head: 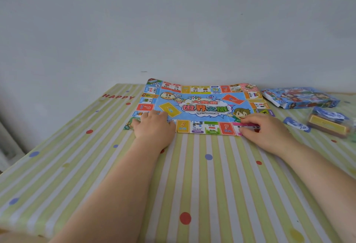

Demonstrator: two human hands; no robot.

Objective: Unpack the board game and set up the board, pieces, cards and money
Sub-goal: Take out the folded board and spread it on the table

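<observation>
The paper game board [202, 107] lay unfolded on the counter [192, 175], which was covered in a green-and-white striped cloth with coloured dots and the word HAPPY printed to the left of the board. The board sat at the far middle of the counter, its back edge close to the pale wall [173, 21]. It did not lie quite flat: fold creases showed, and its far corners curled up a little.

The left hand [154, 127] rested palm down on the near left corner of the board, fingers straight and spread, pressing the sheet to the counter; its grip was open and held nothing. The right hand [264, 129] lay on the near right part of the board. Its fingers were bent towards the pink squares at the board's near edge, and thumb and fingertips seemed to pinch that edge, though the frame was too soft to be certain of it.

To the right of the board, well apart from it and near the wall, lay the blue game box [300, 98], printed with cartoon figures. Nearer than the box, also to the right of the board, stood a clear packet [329, 123] holding a yellow stack of cards and some blue notes. A single blue note [296, 124] lay between that packet and the board's right edge.
</observation>
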